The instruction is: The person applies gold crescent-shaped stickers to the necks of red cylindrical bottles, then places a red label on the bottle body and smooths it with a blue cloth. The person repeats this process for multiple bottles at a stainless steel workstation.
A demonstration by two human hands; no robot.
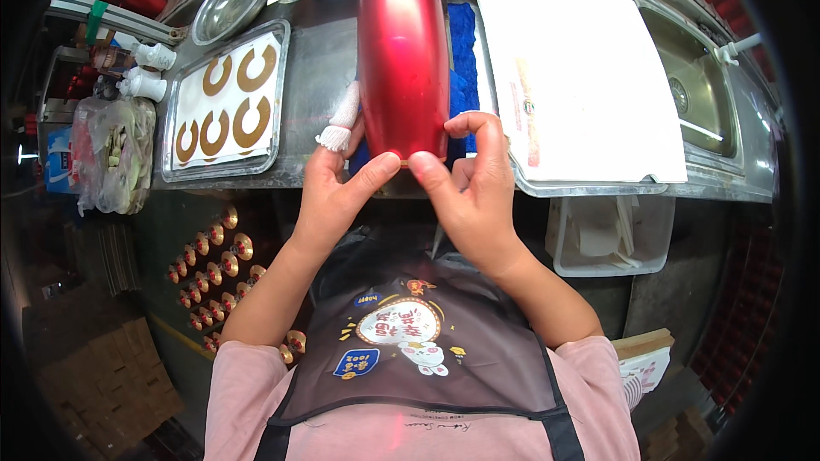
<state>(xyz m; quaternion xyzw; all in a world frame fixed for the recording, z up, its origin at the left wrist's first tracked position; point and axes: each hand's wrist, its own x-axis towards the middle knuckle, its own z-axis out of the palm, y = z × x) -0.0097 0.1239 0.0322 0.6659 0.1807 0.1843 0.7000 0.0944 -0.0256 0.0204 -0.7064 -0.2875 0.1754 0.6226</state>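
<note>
A glossy red bottle (403, 68) lies with its neck pointing away from me, over a blue cloth (462, 60) on the metal counter. Both of my thumbs press on its near end. Around the left side curl the fingers of my left hand (337, 192), and a white finger cover is on one of them. From the right, my right hand (474, 196) grips the same end, its index finger bent against the side. The undersides of both hands are hidden.
At left, a clear tray (278, 111) holds several gold ring-shaped pieces (250, 122) beside a steel bowl (231, 2). White sheets (589, 77) cover a tray at right, before a sink (696, 85). A plastic bin (611, 235) sits below; several gold-and-red parts (242, 246) stand lower left.
</note>
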